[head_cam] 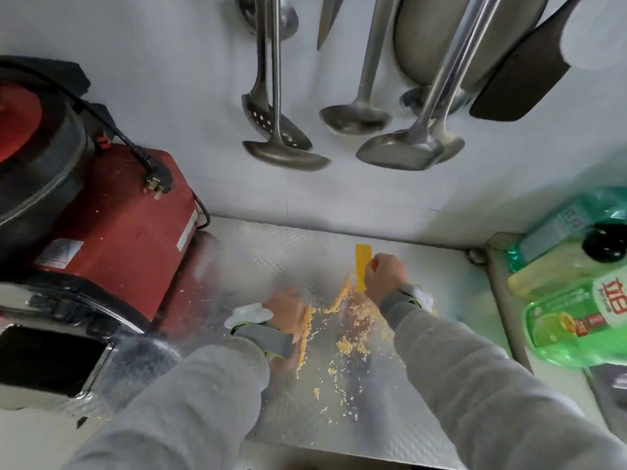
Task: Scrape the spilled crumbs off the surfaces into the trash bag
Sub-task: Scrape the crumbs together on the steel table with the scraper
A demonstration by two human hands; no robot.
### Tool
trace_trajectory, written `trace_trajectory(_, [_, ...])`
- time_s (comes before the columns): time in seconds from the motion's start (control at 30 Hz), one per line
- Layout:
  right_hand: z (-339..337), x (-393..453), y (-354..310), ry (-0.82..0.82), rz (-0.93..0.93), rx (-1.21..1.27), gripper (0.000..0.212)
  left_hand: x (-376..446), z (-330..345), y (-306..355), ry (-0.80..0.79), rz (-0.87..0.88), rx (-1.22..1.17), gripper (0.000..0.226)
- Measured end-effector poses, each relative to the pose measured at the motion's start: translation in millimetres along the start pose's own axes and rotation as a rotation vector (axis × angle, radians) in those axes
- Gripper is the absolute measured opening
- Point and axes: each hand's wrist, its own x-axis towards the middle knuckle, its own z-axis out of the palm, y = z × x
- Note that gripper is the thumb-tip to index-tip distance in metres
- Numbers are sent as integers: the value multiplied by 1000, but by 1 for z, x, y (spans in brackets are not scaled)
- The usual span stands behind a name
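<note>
Yellow crumbs (342, 320) lie strewn across our steel tabletop (258, 252). Our right hand (383, 276) clenches a yellow scraper (362, 262) upright to rake them inward; our left hand (284, 312), blurred, flat-fingered, seems to act as a stop. No trash bag shows.

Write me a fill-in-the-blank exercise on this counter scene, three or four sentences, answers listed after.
1. The right hand grips a scraper whose colour is ____.
2. The crumbs lie on the metal counter between the two ____.
3. The ladles hang on the ____ above the counter.
4. The green bottles stand on the ____ side of the counter.

Missing words: yellow; hands; wall; right
</note>
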Motion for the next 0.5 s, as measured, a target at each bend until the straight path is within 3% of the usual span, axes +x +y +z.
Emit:
trace_trajectory(0.13, [-14, 15, 20, 81, -190, -229, 18, 15, -16, 25, 7, 22, -46, 32])
trace_trajectory(0.23, [-9, 31, 24, 62, -306, -370, 27, 23, -12, 20, 28, 28, -24, 46])
trace_trajectory(0.37, [-5, 47, 16, 40, -393, -617, 33, 24, 0, 1, -7, 60, 25, 57])
trace_trajectory(0.5, [-3, 52, 9, 46, -463, -945, 25, 25, -5, -6, -26, 113, 27, 56])
